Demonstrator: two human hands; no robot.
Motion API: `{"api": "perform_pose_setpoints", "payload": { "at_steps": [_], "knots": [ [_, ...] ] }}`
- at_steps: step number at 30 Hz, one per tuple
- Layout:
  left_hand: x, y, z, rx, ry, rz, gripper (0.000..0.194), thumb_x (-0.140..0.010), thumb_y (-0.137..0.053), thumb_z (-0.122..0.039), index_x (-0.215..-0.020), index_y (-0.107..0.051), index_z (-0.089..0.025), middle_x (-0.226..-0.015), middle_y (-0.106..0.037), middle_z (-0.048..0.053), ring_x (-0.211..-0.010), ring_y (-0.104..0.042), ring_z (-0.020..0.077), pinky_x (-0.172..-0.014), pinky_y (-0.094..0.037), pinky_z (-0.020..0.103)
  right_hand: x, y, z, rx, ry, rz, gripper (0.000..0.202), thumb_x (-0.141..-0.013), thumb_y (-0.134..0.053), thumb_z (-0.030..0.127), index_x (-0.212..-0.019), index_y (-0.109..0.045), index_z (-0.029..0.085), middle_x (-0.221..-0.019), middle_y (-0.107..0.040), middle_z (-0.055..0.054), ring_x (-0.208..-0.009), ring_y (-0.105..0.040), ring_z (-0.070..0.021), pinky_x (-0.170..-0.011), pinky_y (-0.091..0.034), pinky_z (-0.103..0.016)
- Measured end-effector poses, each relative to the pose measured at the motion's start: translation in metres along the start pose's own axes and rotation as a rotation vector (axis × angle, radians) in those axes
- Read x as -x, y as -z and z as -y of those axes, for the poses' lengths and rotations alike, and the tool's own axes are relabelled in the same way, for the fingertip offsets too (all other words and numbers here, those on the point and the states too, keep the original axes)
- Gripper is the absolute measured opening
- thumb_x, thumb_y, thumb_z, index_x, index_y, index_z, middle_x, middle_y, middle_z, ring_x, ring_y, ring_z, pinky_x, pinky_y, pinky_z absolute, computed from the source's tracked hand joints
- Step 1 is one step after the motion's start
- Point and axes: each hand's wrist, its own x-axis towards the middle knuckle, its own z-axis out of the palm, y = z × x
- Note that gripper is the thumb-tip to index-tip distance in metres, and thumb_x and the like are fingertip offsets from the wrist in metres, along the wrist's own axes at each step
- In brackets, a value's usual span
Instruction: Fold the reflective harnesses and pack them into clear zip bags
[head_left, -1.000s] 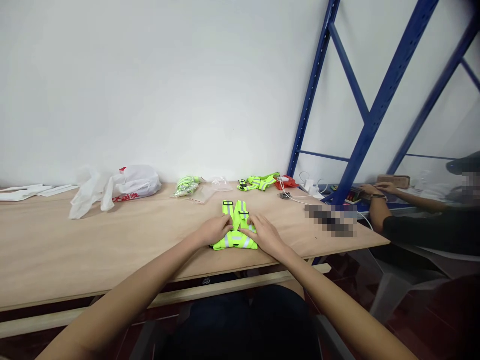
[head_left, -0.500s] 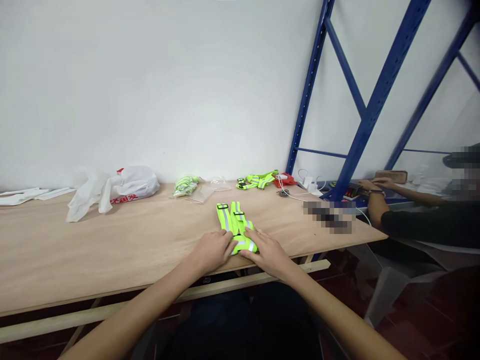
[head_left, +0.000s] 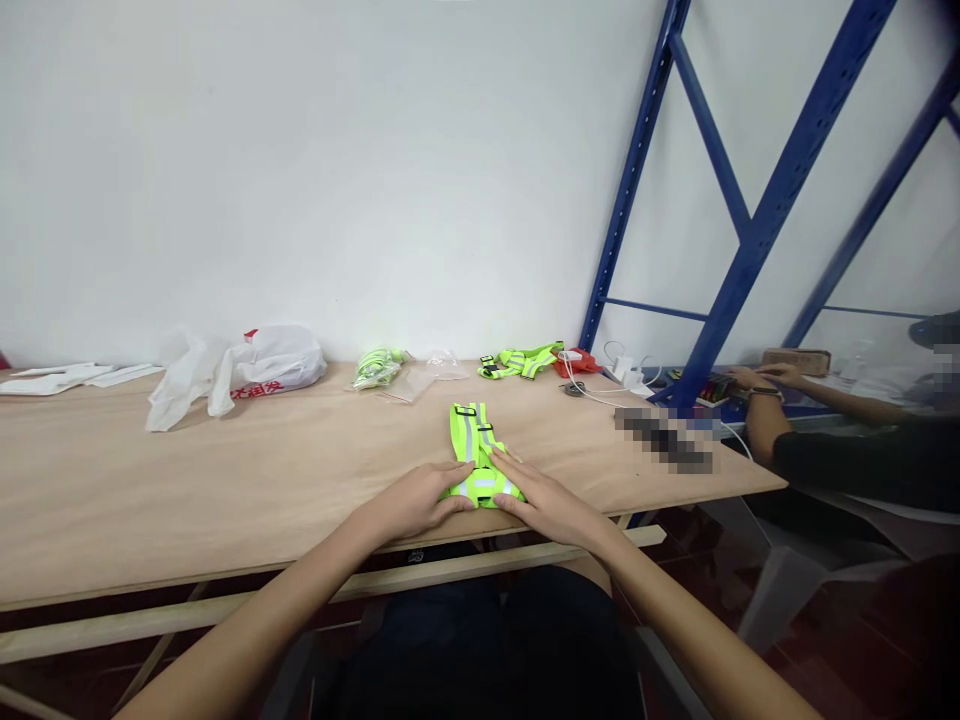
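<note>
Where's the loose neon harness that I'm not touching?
The loose harness lies at the back of the table in the head view, just right of centre, between the clear plastic bag and the red item.

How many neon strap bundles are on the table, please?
3: one folded bundle between left hand and right hand, a bagged bundle by the wall, a loose bundle beside the red packet. More may be hidden.

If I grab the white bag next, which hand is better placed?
Likely your left hand: it is nearer the white bag, while your right hand would reach across the left. Both touch the near harness.
</note>
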Motion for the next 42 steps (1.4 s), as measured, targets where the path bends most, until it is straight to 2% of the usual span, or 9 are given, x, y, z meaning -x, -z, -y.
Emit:
{"api": "perform_pose_setpoints", "payload": {
  "at_steps": [4,12,17,21,28,34,39,42],
  "knots": [
    [-0.001,-0.002,0.003,0.006,-0.03,0.022,0.055,-0.1,-0.05,-0.042,-0.15,-0.044,-0.019,-0.147,-0.054,0.013,-0.129,-0.056,0.029,-0.109,-0.044,0.041,-0.003,0.001,-0.001,0.03,0.039,0.021,0.071,-0.101,-0.043,0.056,-0.16,-0.022,0.023,-0.166,-0.02,-0.008,-0.153,-0.019,-0.0277,-0.124,-0.023,-0.049],
    [0.004,-0.013,-0.002,-0.117,0.019,0.001,0.058,-0.103,-0.038,-0.042,-0.154,-0.036,-0.014,-0.155,-0.042,0.017,-0.139,-0.047,0.0295,-0.114,-0.039,0.042,0.0,-0.007,0.0,0.155,0.052,-0.013,0.073,-0.101,-0.042,0.055,-0.16,-0.022,0.018,-0.164,-0.023,-0.013,-0.153,-0.016,-0.0292,-0.122,-0.025,-0.052],
    [0.003,-0.013,-0.001,-0.095,0.007,0.002,0.059,-0.103,-0.04,-0.041,-0.157,-0.029,-0.02,-0.158,-0.039,0.014,-0.141,-0.045,0.028,-0.115,-0.038,0.042,-0.008,-0.005,-0.001,0.142,0.124,-0.002,0.069,-0.101,-0.042,0.055,-0.159,-0.027,0.02,-0.163,-0.029,-0.012,-0.154,-0.015,-0.0295,-0.122,-0.026,-0.054],
    [0.0,-0.013,0.001,-0.069,-0.029,0.016,0.06,-0.104,-0.04,-0.04,-0.159,-0.024,-0.021,-0.158,-0.039,0.014,-0.14,-0.045,0.0277,-0.113,-0.039,0.041,-0.014,-0.006,-0.004,0.09,0.162,0.021,0.07,-0.101,-0.042,0.055,-0.159,-0.026,0.02,-0.163,-0.028,-0.013,-0.154,-0.015,-0.0296,-0.122,-0.026,-0.053],
    [-0.006,-0.019,0.004,-0.131,-0.021,0.018,0.06,-0.103,-0.038,-0.038,-0.157,-0.026,-0.015,-0.156,-0.04,0.018,-0.14,-0.045,0.0305,-0.112,-0.04,0.043,-0.017,-0.007,-0.001,0.065,0.094,0.058,0.075,-0.101,-0.037,0.06,-0.16,-0.021,0.017,-0.166,-0.021,-0.013,-0.154,-0.01,-0.0309,-0.124,-0.02,-0.053],
    [-0.003,-0.018,-0.002,-0.108,0.002,-0.014,0.055,-0.102,-0.038,-0.033,-0.154,-0.029,-0.017,-0.144,-0.052,0.018,-0.125,-0.056,0.0309,-0.102,-0.046,0.043,-0.016,-0.004,-0.002,-0.057,0.057,0.052,0.064,-0.105,-0.024,0.055,-0.158,-0.03,0.02,-0.166,-0.02,-0.008,-0.154,-0.014,-0.0241,-0.126,-0.014,-0.047],
    [-0.001,-0.014,-0.007,-0.105,0.012,-0.002,0.04,-0.102,-0.039,-0.033,-0.138,-0.048,-0.018,-0.127,-0.061,0.015,-0.115,-0.06,0.0297,-0.096,-0.049,0.041,-0.015,-0.01,-0.008,-0.086,-0.053,-0.093,0.075,-0.101,-0.037,0.059,-0.161,-0.014,0.021,-0.168,-0.005,-0.009,-0.155,-0.007,-0.0243,-0.125,-0.016,-0.047],
    [0.0,-0.012,-0.008,-0.083,0.001,0.001,0.039,-0.102,-0.04,-0.034,-0.137,-0.049,-0.02,-0.131,-0.061,0.014,-0.116,-0.06,0.0288,-0.096,-0.048,0.039,-0.014,-0.014,-0.008,-0.055,-0.113,-0.154,0.081,-0.099,-0.039,0.06,-0.162,-0.009,0.019,-0.168,-0.011,-0.013,-0.154,-0.014,-0.0266,-0.124,-0.02,-0.049]
  ]
}}
